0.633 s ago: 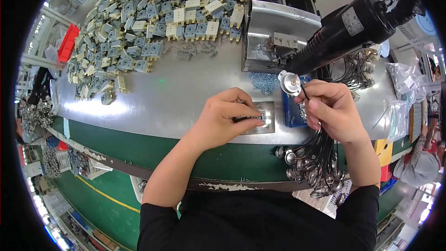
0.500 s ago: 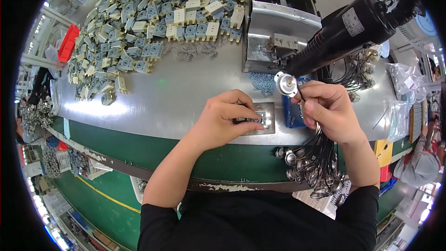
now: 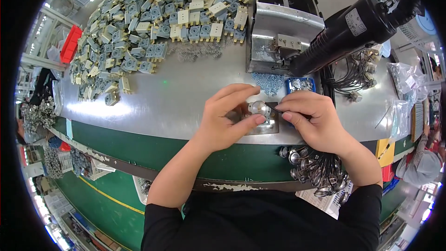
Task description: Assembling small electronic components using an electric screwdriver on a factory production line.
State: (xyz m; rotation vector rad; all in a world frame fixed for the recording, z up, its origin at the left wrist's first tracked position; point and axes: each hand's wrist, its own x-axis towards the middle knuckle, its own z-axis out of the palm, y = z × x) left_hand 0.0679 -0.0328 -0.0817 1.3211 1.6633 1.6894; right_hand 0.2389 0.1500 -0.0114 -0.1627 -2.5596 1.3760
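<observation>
A round silver metal disc part (image 3: 259, 108) with small side ears and a black wire is held low over a metal plate (image 3: 270, 128) set on the bench. My right hand (image 3: 316, 118) pinches its black wire close to the disc, thumb against fingers. My left hand (image 3: 230, 118) curls around the other side: its thumb touches the lower edge of the disc, while the index finger is raised above. The lower fingers and whatever lies under the disc are mostly hidden. More discs on black wires (image 3: 320, 169) hang in a bunch at the bench edge, below my right hand.
A large pile of grey and cream blocks (image 3: 186, 16) covers the back left, with springs (image 3: 195, 52) before it. A metal machine (image 3: 283, 28) and black cylindrical tool (image 3: 344, 32) stand behind my hands. Blue screws (image 3: 269, 83) and a blue tray (image 3: 301, 85) of small parts lie nearby.
My right hand has brought the disc down and left, from beside the machine to my left hand. My left index finger has lifted, and more of the blue tray is visible.
</observation>
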